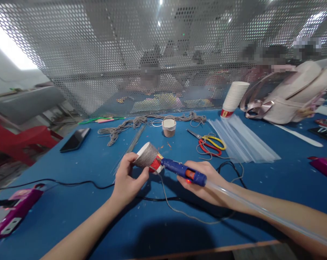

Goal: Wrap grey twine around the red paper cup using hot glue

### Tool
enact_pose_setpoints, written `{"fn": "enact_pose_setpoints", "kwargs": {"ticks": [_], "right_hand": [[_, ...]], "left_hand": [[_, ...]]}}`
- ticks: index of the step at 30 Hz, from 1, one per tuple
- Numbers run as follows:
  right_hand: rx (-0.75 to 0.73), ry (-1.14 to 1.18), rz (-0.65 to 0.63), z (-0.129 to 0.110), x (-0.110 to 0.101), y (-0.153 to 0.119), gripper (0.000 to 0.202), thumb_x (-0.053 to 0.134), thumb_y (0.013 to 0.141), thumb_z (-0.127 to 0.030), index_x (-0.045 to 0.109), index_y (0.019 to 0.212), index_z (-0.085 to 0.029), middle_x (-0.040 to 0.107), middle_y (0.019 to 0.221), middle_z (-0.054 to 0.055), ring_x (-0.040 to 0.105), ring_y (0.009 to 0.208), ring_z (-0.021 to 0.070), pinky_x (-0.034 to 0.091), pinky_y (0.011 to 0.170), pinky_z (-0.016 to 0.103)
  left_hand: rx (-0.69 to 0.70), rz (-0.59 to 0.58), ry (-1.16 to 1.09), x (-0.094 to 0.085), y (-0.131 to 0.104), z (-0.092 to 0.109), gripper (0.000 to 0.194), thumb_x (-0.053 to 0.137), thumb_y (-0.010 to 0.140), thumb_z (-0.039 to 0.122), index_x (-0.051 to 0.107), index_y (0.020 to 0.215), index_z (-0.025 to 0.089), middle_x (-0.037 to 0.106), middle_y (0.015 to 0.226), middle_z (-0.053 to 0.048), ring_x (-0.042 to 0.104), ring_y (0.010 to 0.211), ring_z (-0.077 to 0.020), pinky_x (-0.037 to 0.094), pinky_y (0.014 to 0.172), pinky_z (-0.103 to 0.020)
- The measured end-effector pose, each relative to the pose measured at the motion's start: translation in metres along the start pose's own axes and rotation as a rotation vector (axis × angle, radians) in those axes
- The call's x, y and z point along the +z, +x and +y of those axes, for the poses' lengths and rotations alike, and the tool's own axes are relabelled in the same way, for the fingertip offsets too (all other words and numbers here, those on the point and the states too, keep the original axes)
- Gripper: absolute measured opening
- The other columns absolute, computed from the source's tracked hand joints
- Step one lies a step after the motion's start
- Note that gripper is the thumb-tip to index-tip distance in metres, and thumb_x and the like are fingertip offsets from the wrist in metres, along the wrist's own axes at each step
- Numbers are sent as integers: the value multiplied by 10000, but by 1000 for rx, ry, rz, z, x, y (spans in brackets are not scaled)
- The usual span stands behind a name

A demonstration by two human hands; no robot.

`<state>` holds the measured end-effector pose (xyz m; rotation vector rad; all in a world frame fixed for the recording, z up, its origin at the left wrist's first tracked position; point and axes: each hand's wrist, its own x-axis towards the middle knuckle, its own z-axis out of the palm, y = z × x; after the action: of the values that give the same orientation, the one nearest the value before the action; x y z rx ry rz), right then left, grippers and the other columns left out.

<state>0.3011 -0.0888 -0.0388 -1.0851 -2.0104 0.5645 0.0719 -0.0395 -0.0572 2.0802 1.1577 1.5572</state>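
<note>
My left hand (129, 180) is closed around a paper cup (148, 156), tilted on its side. Grey cord is wound round much of the cup, and a red printed part shows near its base. In my right hand (204, 180) is a blue glue gun (183, 170), its nozzle at the red part of the cup and a clear glue stick (234, 196) running out of its rear. A loose grey cord (177, 209) trails from the cup across the table, below the gun.
Behind stand a small wrapped cup (169, 128), grey cord bundles (136, 122) and scissors (210, 142). Clear sticks (240, 139), stacked cups (234, 97) and a backpack (285, 97) lie right; a phone (75, 140) and power strip (18, 211) left. A black cable (95, 186) crosses the table.
</note>
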Motion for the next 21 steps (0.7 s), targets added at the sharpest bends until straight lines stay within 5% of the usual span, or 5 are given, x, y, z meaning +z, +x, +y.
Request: {"fn": "enact_pose_setpoints", "kwargs": {"ticks": [5,11,17,21], "right_hand": [[-41,31,-74,-1,-1,-1,142,530,821,-283,507,721,-186,536,625,-8,464,516,96,351,524,211],[-6,-36,17,0,-1,2,194,551,817,-244,450,657,-199,483,558,-39,399,473,79,327,494,195],[-38,20,-83,-3,-2,0,151,513,829,-285,512,713,-188,550,619,-2,475,514,98,358,524,212],[4,-12,-11,-5,-3,4,195,530,810,-242,438,643,-204,484,549,-38,404,466,80,327,489,199]], "left_hand": [[77,1,23,0,0,-2,187,610,721,167,510,870,221,526,785,7,519,709,-137,459,649,-266],[106,-1,20,0,0,-3,216,613,731,149,502,898,231,521,807,9,516,721,-135,456,650,-259],[96,6,48,0,1,-2,184,610,713,172,497,848,223,519,757,9,512,692,-143,449,629,-277],[119,8,38,-1,1,-4,207,615,713,169,497,873,227,519,772,7,514,703,-144,451,632,-278]]}}
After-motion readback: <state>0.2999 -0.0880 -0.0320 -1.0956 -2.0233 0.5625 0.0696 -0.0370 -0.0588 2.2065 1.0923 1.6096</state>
